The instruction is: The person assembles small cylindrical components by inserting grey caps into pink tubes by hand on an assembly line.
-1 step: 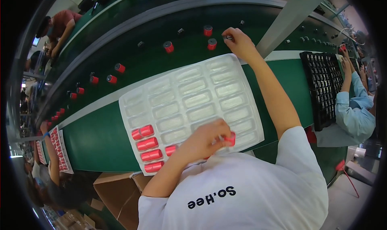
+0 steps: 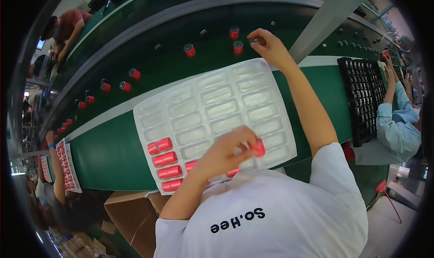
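Note:
My left hand (image 2: 230, 151) is closed on a short red cylinder (image 2: 259, 147), just over the right part of a white plastic tray (image 2: 284, 122). The tray has rows of oblong pockets. Several red cylinders (image 2: 165, 159) lie on their sides in its left column, and more show partly beside my left forearm. Beyond the tray's far edge, my right hand (image 2: 267, 46) pinches a small silver and dark part (image 2: 256, 40) over the green conveyor belt (image 2: 167, 68). Two upright red cylinders with grey tops (image 2: 238, 47) stand left of that hand.
More red cylinders (image 2: 134, 74) and small metal parts (image 2: 203, 32) are spread along the belt. A metal post (image 2: 327, 20) rises close to my right wrist. On the right stands a black tray (image 2: 359, 99) near a co-worker in light blue. An open cardboard box (image 2: 129, 217) sits lower left.
My left hand has moved slightly up, away from my body, with the red cylinder, uncovering part of another red cylinder below it. My right hand has hardly moved.

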The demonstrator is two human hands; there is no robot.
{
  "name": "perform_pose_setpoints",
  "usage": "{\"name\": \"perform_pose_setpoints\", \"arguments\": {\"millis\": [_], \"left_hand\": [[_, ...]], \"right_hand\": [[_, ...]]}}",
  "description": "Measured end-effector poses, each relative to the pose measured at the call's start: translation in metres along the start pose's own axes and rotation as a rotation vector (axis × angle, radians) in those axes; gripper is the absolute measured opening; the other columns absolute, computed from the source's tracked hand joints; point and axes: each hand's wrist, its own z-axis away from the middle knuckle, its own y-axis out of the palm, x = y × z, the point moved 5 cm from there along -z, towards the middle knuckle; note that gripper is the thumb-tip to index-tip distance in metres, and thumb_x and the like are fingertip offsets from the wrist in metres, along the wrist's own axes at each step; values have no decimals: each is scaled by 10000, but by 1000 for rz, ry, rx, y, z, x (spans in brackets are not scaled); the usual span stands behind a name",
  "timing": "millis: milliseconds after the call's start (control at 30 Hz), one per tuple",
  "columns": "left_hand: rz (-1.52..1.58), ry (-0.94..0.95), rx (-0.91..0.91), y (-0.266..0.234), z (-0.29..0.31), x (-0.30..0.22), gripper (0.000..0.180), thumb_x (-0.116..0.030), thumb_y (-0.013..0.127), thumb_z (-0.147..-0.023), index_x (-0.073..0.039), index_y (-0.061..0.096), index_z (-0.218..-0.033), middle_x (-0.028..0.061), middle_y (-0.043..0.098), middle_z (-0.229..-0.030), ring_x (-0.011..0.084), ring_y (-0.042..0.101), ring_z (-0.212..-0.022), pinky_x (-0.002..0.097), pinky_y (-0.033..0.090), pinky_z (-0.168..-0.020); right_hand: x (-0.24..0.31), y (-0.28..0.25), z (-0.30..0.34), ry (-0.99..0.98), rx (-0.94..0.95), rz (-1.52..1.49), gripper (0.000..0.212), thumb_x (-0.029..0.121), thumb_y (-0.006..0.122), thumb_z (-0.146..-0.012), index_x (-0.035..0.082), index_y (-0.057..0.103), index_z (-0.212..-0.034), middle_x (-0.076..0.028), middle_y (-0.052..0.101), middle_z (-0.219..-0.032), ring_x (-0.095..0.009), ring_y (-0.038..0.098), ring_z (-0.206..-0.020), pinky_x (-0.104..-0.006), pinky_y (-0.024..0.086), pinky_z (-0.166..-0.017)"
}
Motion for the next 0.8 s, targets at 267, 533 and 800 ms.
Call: {"name": "perform_pose_setpoints", "arguments": {"millis": [267,533,800], "left_hand": [[322,191,-503,-47,-3,-16,289,-72,683,-861,-60,485,-1071,70,548,-1088,133,545,-1022,281,479,-882],[335,259,-656,-51,6,-15,370,-43,695,-842,-35,491,-1150,66,561,-1094,135,558,-1020,263,466,-889],[267,265,-717,-51,6,-16,352,-19,694,-833,-27,508,-1132,71,582,-1073,138,572,-1028,271,476,-890]], "right_hand": [[106,16,71,-154,265,-1030,193,61,621,-852,75,493,-995,-92,590,-1058,-170,590,-1008,-314,477,-896],[125,40,108,-230,153,-1090,197,5,623,-852,74,472,-957,-154,560,-1131,-264,589,-1096,-360,508,-924],[127,36,110,-335,-33,-1149,197,-63,612,-840,52,507,-961,-136,581,-1121,-203,605,-1032,-301,512,-897]]}}
